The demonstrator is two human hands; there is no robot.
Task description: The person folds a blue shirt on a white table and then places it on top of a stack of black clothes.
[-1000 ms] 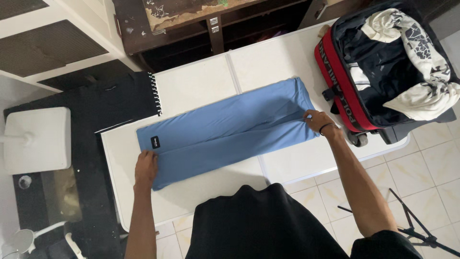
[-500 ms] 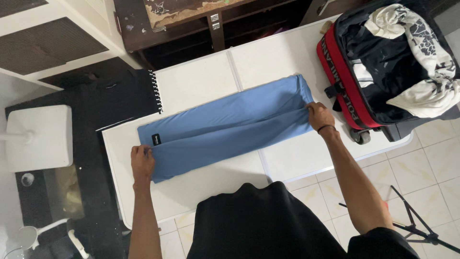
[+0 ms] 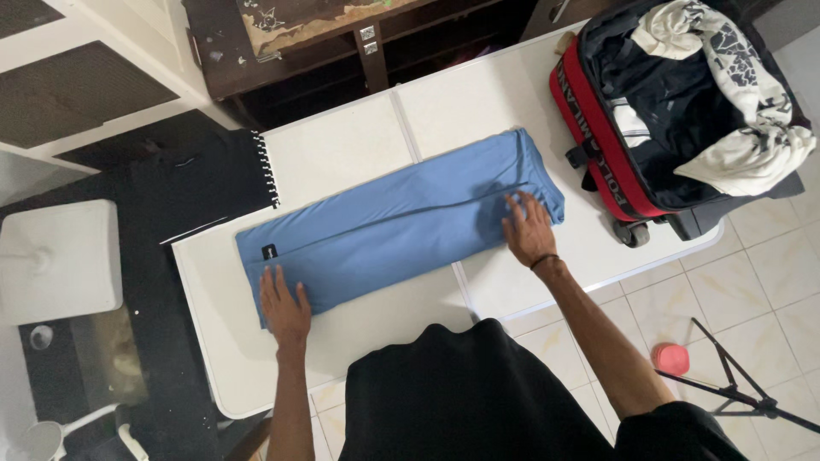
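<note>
White tabletop (image 3: 342, 154) fills the middle of the view, set over pale floor tiles, and on it lies a blue folded garment (image 3: 401, 226), a long narrow band running from lower left to upper right. Its cloth is smooth, with one lengthwise crease and a small dark rectangular label (image 3: 268, 253) near the left end. The left hand (image 3: 284, 306) lies flat and open on the garment's left end, fingers spread, grasping nothing. The right hand (image 3: 529, 230) presses flat and open on the right end, likewise gripping nothing. Just left of the garment a black spiral-bound pad (image 3: 209, 181) overhangs the table edge. To the right stands an open red-and-black suitcase (image 3: 623, 128) with a white patterned cloth (image 3: 735, 94) heaped inside.
</note>
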